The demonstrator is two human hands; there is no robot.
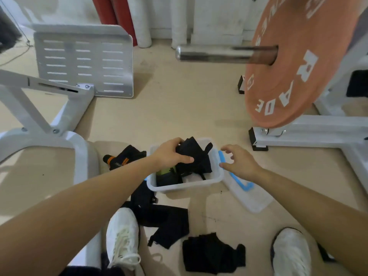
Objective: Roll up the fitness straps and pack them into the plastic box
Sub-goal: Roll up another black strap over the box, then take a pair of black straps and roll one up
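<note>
A clear plastic box (pixel 216 177) sits on the floor in front of me. My left hand (pixel 169 154) grips a rolled black strap (pixel 194 154) over the box's far half. Inside the box lie a green-and-black roll (pixel 166 174) and other dark pieces. My right hand (pixel 237 162) hovers just right of the box with fingers spread, holding nothing. Loose black straps lie on the floor near my feet (pixel 167 218), (pixel 213 253). A black strap with orange stripes (pixel 123 158) lies left of the box.
The box's lid (pixel 251 198) with blue clips lies right of the box. A weight plate (pixel 294 62) on a barbell sleeve (pixel 215 53) hangs at upper right. White machine frames stand left (pixel 65 114) and right (pixel 318 132). My white shoes (pixel 122 238), (pixel 291 253) flank the straps.
</note>
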